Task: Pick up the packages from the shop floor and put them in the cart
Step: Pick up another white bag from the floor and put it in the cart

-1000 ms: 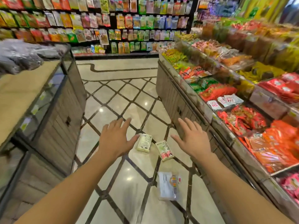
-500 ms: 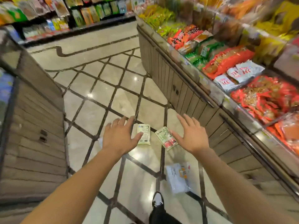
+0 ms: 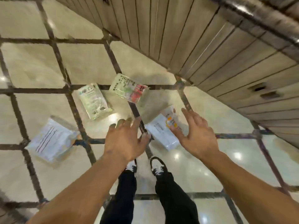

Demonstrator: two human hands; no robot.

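- I've got both hands out over the floor (image 3: 37,65), fingers spread, nothing held in either.
- L hand (image 3: 124,139): palm down, fingers loose & apart, sits between the green pkg and the white/orange pkg as seen from the head cam; can't tell if it touches anything.
- R hand (image 3: 196,135): also spread wide, fingertips over the right edge of the white/orange pkg (image 3: 161,131); contact unclear w/ the blur.
- 4 pkgs lie flat on the tile, all apart from each other:
- white pkg w/ dark print lines (image 3: 50,139), far left, near me.
- green-white pkg (image 3: 93,101), mid, further out.
- pale pkg w/ red end (image 3: 127,88), farthest, lying across a dark tile line.
- the white/orange one, nearest my R hand.
- Wood-slat display base (image 3: 210,46) runs along the far right, close to the red-end pkg.
- My shoes (image 3: 157,167) & black trousers (image 3: 171,199) show below the hands, just short of the pkgs.
- Cart isn't in frame.
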